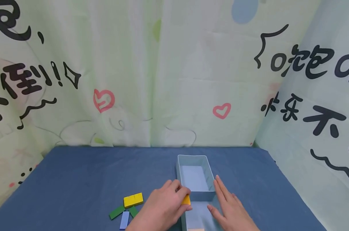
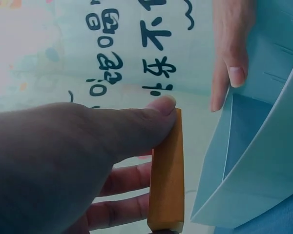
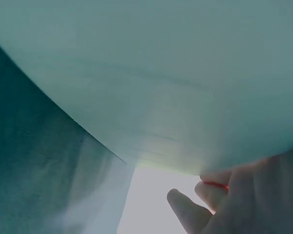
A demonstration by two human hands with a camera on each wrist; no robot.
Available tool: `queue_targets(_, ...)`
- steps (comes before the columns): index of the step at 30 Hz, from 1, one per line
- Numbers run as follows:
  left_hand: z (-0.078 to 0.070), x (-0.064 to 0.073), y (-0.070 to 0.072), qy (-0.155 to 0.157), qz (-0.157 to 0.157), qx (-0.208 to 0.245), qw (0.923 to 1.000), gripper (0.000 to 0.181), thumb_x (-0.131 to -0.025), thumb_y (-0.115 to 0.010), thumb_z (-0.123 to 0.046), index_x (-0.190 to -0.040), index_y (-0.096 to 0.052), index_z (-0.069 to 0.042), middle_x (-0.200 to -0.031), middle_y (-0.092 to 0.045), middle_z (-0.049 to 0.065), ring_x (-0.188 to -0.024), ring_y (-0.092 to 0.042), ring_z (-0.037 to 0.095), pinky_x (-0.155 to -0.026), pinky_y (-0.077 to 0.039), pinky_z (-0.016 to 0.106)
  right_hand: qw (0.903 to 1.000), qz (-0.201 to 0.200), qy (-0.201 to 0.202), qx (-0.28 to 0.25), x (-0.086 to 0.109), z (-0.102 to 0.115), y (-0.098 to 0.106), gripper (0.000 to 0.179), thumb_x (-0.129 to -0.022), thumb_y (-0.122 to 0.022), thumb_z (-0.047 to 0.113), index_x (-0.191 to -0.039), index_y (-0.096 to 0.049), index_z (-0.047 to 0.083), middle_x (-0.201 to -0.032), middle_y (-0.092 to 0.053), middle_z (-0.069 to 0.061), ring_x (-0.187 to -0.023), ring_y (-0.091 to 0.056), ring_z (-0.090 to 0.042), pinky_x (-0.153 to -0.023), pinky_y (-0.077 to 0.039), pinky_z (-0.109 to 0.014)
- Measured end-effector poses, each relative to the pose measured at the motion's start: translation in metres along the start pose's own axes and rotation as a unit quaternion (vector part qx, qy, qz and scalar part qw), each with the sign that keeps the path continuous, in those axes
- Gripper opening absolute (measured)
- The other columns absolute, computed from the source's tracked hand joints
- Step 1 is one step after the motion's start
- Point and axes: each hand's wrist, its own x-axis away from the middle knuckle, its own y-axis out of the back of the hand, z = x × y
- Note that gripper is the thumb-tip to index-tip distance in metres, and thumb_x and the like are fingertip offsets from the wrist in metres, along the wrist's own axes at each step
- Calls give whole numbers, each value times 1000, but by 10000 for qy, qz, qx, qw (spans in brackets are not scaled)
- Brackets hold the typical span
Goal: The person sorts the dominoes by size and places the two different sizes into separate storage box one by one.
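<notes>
My left hand [image 1: 164, 207] pinches an orange-yellow rectangular block [image 2: 167, 175] between thumb and fingers. In the head view the block overlaps the left wall of a pale blue two-compartment box [image 1: 202, 195], near its divider; in the left wrist view it is upright beside the box wall. At the box's right side is my right hand [image 1: 231, 210], its fingers fairly straight and pointing forward along the rim. The right wrist view shows the box's outer wall [image 3: 151, 92] close up, with the right fingers at its edge.
Left of my left hand lie yellow blocks [image 1: 133, 200], green blocks [image 1: 117, 212] and a light blue block [image 1: 124, 220] on the dark blue cloth [image 1: 85, 179]. A pale peach piece [image 1: 195, 229] shows in the near compartment. Printed curtains [image 1: 177, 80] stand behind the table and along its sides.
</notes>
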Motion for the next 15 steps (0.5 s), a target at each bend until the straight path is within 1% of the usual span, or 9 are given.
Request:
queue_targets(3,-1,0,0,-32,7,-111,9999,31,-83,-54,-47,-104,-59,-24,-92,-50,-7,-74,-38,5,-50,-36,14,9999,-50,22,126,1,1,3,79,-85,-42,60,-144,-17,14,-151,-12,0,-124,-43,-25,-91,-30,-63)
queue_targets(7,-1,0,0,-101,-63,-73,9999,31,-83,-55,-46,-104,-59,-24,-91,-50,-7,-74,-39,5,-50,-36,14,10000,66,-19,47,1,0,4,80,-84,-43,61,-144,-19,14,-151,-15,0,-124,-43,-25,-92,-28,-64)
queue_targets(11,-3,1,-3,-258,-28,-54,9996,30,-84,-54,-46,-104,-58,-25,-91,-49,-9,-73,-37,4,-49,-35,13,9998,178,-79,5,1,-1,1,81,-84,-42,62,-144,-15,14,-151,-11,0,-124,-43,-25,-93,-27,-64)
queue_targets(15,-6,-2,-10,-484,-54,-176,9987,28,-85,-55,-44,-103,-58,-24,-92,-49,-8,-74,-38,4,-51,-36,13,9998,112,-122,80,2,-1,0,81,-84,-40,62,-145,-13,15,-152,-9,1,-125,-42,-24,-93,-27,-64)
